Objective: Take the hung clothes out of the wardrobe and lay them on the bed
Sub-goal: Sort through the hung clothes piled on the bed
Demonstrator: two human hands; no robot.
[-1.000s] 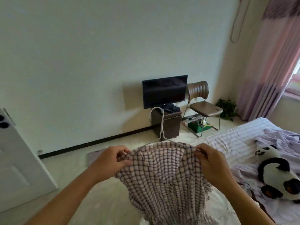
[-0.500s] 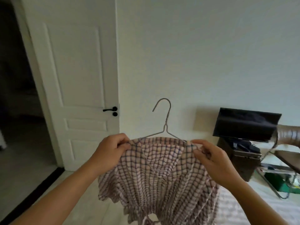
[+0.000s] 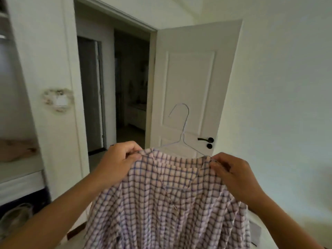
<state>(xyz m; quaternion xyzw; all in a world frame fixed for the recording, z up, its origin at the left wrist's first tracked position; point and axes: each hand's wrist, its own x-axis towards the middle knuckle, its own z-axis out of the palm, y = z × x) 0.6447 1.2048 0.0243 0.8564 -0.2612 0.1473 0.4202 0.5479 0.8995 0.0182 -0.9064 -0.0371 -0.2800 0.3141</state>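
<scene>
A pink-and-dark checked garment (image 3: 167, 200) hangs on a thin wire hanger (image 3: 182, 130) in front of me, the hook standing upright above the collar. My left hand (image 3: 118, 162) pinches the garment's left shoulder. At the right shoulder, my right hand (image 3: 233, 175) pinches the cloth in the same way. The cloth drops below the frame's lower edge. At the far left, part of the open wardrobe (image 3: 16, 123) shows, with a shelf and folded items inside. The bed is out of view.
A white door (image 3: 190, 83) with a black handle (image 3: 206, 140) stands open behind the hanger. To its left a dark doorway (image 3: 116, 90) leads to another room. A light switch (image 3: 59, 101) sits on the white panel beside the wardrobe. Plain wall fills the right.
My view has swung left, from the bed, television and chair to the door and wardrobe edge. Both hands have kept their hold on the garment's shoulders throughout.
</scene>
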